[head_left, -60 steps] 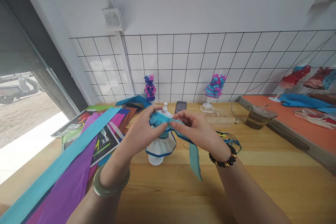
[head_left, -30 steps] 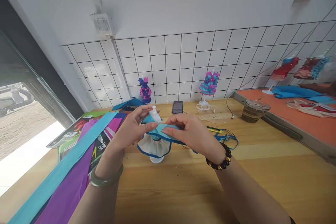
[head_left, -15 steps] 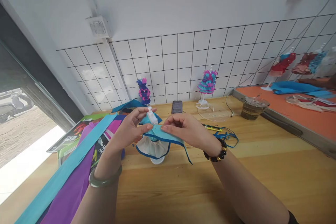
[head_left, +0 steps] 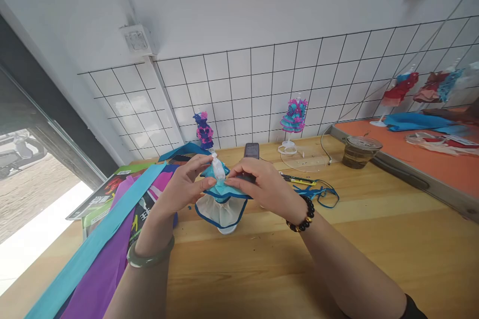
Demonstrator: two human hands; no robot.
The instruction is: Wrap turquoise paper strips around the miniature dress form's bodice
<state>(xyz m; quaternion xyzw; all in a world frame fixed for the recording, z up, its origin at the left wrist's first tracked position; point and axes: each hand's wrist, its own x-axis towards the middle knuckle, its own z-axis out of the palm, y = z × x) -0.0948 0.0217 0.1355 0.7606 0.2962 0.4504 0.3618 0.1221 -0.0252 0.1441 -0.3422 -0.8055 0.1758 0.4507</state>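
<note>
A small white dress form (head_left: 218,165) stands between my hands on a round white base (head_left: 227,230). It wears a cream skirt (head_left: 220,213) edged in dark blue. Around its waist runs a light blue crepe paper strip (head_left: 223,190) with a dark blue border. My left hand (head_left: 189,179) is closed at the left of the form, its thumb pressing the strip at the waist and its fingers behind. On the other side, my right hand (head_left: 262,183) pinches the strip between thumb and fingers close to the waist.
Purple and light blue paper strips (head_left: 108,239) lie over magazines (head_left: 97,197) on the left. Behind are two dressed forms, one purple-pink (head_left: 204,130), one turquoise-pink (head_left: 294,117), and a phone (head_left: 252,150). A yellow cutter (head_left: 299,180), blue scraps (head_left: 318,192) and a lidded bowl (head_left: 359,153) sit right.
My right hand has moved slightly left, toward the waist of the form. The strip's loose end, which stuck out right with a dangling blue tail, now lies gathered nearer the form.
</note>
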